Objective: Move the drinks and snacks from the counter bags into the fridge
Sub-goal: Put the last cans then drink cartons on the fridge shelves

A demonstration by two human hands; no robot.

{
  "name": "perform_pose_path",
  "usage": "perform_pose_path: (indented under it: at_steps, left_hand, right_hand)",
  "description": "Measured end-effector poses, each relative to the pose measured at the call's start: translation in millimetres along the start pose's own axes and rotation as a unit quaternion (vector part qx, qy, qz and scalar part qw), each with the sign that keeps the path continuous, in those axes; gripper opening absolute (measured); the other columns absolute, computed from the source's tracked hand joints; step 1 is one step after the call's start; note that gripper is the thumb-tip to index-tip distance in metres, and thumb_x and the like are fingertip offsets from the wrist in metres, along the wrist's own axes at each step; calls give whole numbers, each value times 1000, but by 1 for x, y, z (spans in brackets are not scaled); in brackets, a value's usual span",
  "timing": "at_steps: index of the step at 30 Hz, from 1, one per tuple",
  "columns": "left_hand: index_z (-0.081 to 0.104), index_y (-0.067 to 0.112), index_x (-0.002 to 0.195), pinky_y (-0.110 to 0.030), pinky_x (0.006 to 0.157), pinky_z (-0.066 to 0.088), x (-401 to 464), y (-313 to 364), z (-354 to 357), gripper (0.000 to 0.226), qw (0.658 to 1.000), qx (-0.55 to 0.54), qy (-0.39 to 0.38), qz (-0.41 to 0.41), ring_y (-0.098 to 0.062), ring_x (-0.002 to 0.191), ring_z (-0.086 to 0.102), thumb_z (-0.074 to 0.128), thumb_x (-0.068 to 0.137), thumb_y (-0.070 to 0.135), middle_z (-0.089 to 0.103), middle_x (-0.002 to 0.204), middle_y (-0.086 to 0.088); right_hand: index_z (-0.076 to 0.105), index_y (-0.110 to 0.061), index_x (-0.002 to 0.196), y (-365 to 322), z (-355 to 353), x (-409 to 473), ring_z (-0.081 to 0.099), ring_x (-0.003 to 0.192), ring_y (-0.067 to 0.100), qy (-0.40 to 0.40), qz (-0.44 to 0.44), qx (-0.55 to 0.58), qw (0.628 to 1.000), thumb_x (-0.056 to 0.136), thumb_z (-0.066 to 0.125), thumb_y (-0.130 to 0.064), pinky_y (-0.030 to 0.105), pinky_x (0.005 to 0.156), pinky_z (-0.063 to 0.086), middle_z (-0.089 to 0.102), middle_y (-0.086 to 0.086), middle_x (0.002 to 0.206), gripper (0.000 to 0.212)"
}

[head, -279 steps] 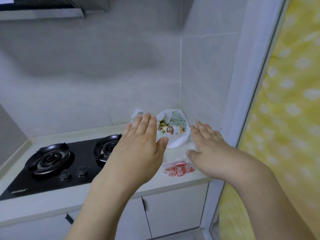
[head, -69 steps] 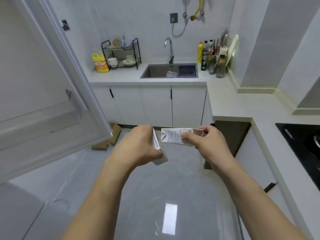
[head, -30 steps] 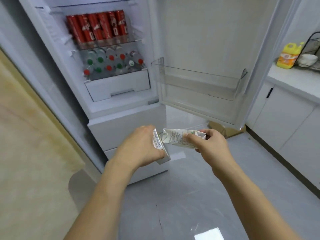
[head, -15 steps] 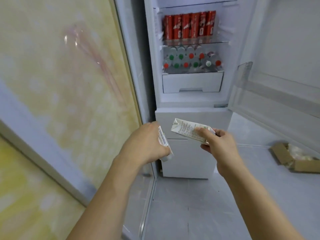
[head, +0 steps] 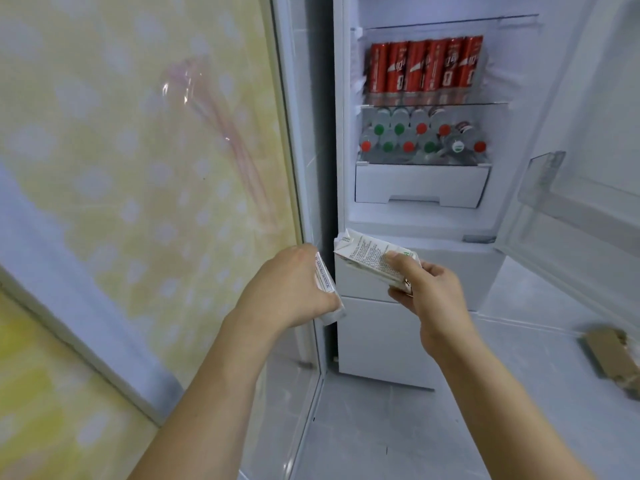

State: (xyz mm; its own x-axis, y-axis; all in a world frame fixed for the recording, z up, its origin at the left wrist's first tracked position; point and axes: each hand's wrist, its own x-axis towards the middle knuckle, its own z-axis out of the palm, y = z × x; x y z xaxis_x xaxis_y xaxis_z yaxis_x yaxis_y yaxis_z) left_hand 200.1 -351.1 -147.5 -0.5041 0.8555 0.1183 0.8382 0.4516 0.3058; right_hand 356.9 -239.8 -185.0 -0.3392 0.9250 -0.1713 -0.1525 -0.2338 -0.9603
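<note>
I hold one small white drink carton in each hand in front of the open fridge (head: 419, 233). My left hand (head: 291, 292) grips a carton (head: 325, 282) whose narrow edge shows past my fingers. My right hand (head: 426, 292) pinches a second carton (head: 370, 259), tilted, with printed text on its side. Inside the fridge, a row of red cans (head: 424, 65) stands on the upper glass shelf. Below it, bottles with red and green caps (head: 420, 140) lie above a white drawer (head: 420, 183).
The fridge door (head: 585, 188) stands open at the right with a clear door bin (head: 543, 178). A yellow patterned glass panel (head: 138, 168) fills the left. A flattened cardboard box (head: 616, 358) lies on the grey floor at the right. Closed lower fridge drawers (head: 381, 337) sit behind my hands.
My view has swung from the kitchen round to the fridge and drawn closer. Both hands keep the same hold on their cartons, now raised slightly toward the fridge.
</note>
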Motion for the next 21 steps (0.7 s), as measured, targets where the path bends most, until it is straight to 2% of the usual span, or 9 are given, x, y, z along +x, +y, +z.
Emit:
perform_pose_path:
  at_steps: [5,8,11,13,15,18,21]
  left_hand:
    - [46,25,81,-29,48,34,36,16,-1,39,1000,-20,13,7,-7,68,50,74,63,44,51,81,8]
    - [47,25,81,-29,50,40,64,21,-4,38,999,-22,20,16,-10,69,53,75,64,43,53,82,7]
    - [47,25,84,-29,49,39,96,21,-7,39,999,-17,28,26,-10,69,53,75,65,44,52,81,8]
    - [47,25,85,-28,48,36,120,21,-10,39,999,-20,29,38,-7,68,52,75,66,45,52,81,9]
    - [46,27,85,-27,47,33,144,23,-14,40,998,-20,26,54,-5,67,50,76,66,47,51,80,10]
    - [45,28,84,-27,47,33,183,28,-20,40,996,-16,28,79,-4,67,50,74,65,49,51,80,10]
    - [45,31,85,-27,48,35,219,36,-25,41,994,-32,35,100,-3,68,51,75,64,49,51,80,12]
  right_hand:
    - [67,-1,97,-17,-1,33,69,87,20,9,22,76,997,82,76,-24,31,78,61,70,8,92,29]
    - [68,-6,92,-27,2,55,72,85,22,13,33,131,991,82,75,-24,34,78,61,74,5,80,22]
    - [69,-9,98,-35,7,79,72,86,23,-3,39,177,983,84,72,-25,38,83,60,74,9,92,21]
    - [69,-11,102,-44,12,96,71,82,23,-11,38,209,977,87,69,-27,39,82,60,75,8,87,22]
    - [69,-8,107,-54,18,112,68,83,25,-19,39,241,970,88,67,-28,40,82,60,73,9,86,28]
    - [64,-1,118,-69,26,137,65,93,30,-13,43,276,960,88,67,-28,40,84,58,68,16,101,40]
    - [64,-1,118,-81,30,162,62,94,31,-6,28,287,957,88,67,-28,41,83,59,68,17,100,41]
